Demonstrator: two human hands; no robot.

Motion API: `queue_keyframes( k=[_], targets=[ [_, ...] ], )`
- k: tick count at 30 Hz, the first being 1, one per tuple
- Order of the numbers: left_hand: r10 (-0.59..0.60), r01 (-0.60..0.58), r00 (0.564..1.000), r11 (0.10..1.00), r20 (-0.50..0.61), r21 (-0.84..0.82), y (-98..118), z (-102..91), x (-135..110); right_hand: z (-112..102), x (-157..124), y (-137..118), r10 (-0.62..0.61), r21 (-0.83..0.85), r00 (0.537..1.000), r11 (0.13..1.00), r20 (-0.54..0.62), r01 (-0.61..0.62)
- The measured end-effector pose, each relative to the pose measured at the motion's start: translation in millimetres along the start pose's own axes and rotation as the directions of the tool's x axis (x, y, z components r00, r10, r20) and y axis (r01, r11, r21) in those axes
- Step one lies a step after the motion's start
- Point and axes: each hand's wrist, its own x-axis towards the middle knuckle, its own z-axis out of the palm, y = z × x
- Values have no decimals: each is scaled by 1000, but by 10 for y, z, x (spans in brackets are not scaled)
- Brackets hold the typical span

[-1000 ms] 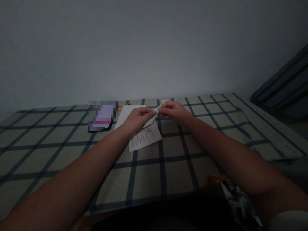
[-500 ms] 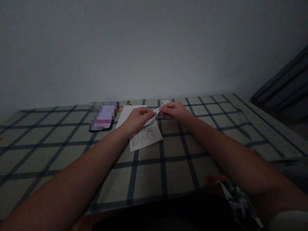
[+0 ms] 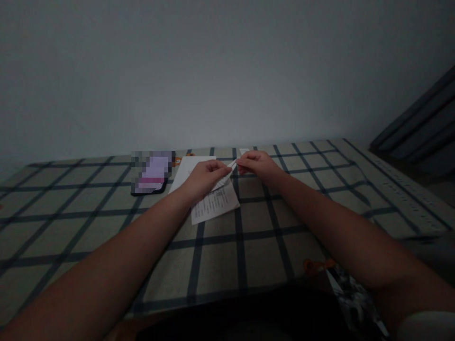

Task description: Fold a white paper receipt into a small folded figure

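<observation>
My left hand (image 3: 208,176) pinches a narrow folded strip of paper (image 3: 232,165) between thumb and fingers. Close by on the right, my right hand (image 3: 256,162) is closed on the other end of the same strip, thumb against the fingers. Below my left hand lies a printed sheet of paper (image 3: 216,206) with lines of text; the hand covers its upper part. A blank white sheet (image 3: 182,171) lies behind and to the left, partly hidden by the same hand. A small white piece of paper (image 3: 243,151) shows just behind my right hand.
A phone (image 3: 153,173) with a blurred, lit screen lies left of the papers on a checked tablecloth (image 3: 220,255). A plain wall (image 3: 227,76) rises behind the table. Dark folded fabric (image 3: 423,123) hangs at the right.
Both hands keep their pinch on the folded paper strip. My left hand has shifted very slightly to the right, and the paper under its fingers sits at a slightly different angle.
</observation>
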Motion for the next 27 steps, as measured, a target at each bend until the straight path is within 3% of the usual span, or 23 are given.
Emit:
queue_keyframes(
  k=[5,12,17,24,27],
  targets=[
    [34,-34,999,998,-9,-43,-6,-13,13,-8,18,41,0,-28,998,1000,69,2],
    [-83,85,995,995,48,-49,5,-12,-15,12,-2,-7,-18,-123,997,992,80,28],
    [-83,84,995,996,61,-5,32,-22,-34,22,-10,-35,-18,-154,997,988,73,29],
    [-23,22,999,1000,-34,-19,-22,-42,27,16,-20,-27,9,-179,997,984,81,6],
    [-7,7,1000,1000,-20,-16,-61,-59,51,13,-25,-24,24,-187,994,982,103,-4]
  ],
)
